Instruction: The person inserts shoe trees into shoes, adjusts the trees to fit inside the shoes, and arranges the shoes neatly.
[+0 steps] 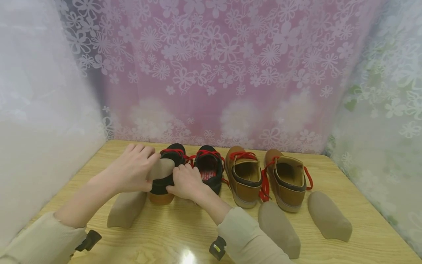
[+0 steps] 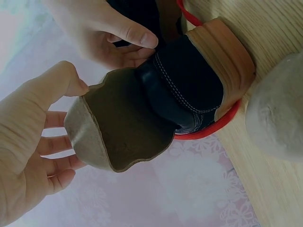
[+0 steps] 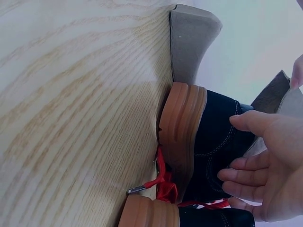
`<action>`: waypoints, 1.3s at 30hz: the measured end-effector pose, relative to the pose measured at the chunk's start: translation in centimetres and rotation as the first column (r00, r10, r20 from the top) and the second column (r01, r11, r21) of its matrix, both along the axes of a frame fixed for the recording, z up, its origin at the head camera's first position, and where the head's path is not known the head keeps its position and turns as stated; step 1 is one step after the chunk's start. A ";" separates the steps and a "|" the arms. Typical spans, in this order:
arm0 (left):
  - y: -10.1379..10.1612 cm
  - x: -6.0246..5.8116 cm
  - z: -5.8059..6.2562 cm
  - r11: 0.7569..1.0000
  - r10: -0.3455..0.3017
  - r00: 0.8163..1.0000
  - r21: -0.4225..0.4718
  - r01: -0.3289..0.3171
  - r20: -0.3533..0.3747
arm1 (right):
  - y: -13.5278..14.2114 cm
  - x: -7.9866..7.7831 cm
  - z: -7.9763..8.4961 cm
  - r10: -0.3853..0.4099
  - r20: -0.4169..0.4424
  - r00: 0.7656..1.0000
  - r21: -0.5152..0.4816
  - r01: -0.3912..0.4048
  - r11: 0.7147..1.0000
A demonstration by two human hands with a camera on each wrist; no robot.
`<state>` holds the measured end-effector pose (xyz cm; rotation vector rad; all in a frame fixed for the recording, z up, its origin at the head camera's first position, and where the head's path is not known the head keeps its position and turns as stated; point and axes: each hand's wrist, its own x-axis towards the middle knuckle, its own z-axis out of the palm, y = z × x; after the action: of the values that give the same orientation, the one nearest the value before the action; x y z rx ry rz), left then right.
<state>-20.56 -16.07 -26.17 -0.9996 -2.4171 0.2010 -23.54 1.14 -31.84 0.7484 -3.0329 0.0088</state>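
Note:
My left hand [image 1: 133, 168] pinches a hollow grey-beige moulded shoe insert [image 1: 162, 168] by its open rear end, thumb on the rim and fingers beneath. Its front end lies in the opening of the leftmost black shoe [image 2: 189, 80], which has red laces and a tan sole. My right hand [image 1: 188, 181] holds that shoe at the heel, thumb on the back and fingers along its right side. How deep the insert sits is hidden by the shoe. Just right stands the other black shoe [image 1: 211, 172], with a red-patterned insole showing.
Two brown shoes with red laces, one [image 1: 244, 179] beside the other [image 1: 288, 183], stand to the right. Similar inserts lie on the wooden table [image 1: 184, 234]: one [image 1: 126, 209] at left, one [image 1: 280, 229] and another [image 1: 329, 216] at right. A floral curtain [image 1: 214, 73] hangs behind.

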 end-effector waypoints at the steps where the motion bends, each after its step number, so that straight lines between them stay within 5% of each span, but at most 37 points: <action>1: 0.0 -0.1 0.0 1.000 0.002 1.000 -0.001 -0.002 0.000 | 0.0 0.0 0.0 0.000 -0.001 1.000 0.001 0.000 1.000; 25: 0.7 -1.0 1.1 0.998 0.021 0.993 -0.053 -0.015 0.112 | 0.0 0.0 0.0 -0.006 0.010 1.000 0.004 0.006 1.000; 39: 0.9 -1.7 0.6 0.999 0.011 0.996 -0.032 -0.008 0.091 | 0.0 -0.1 -0.1 -0.011 0.008 1.000 -0.006 0.011 1.000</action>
<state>-22.23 -15.21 -25.61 -1.0321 -2.5086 0.2014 -23.62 1.13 -31.93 0.7330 -3.0432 0.0210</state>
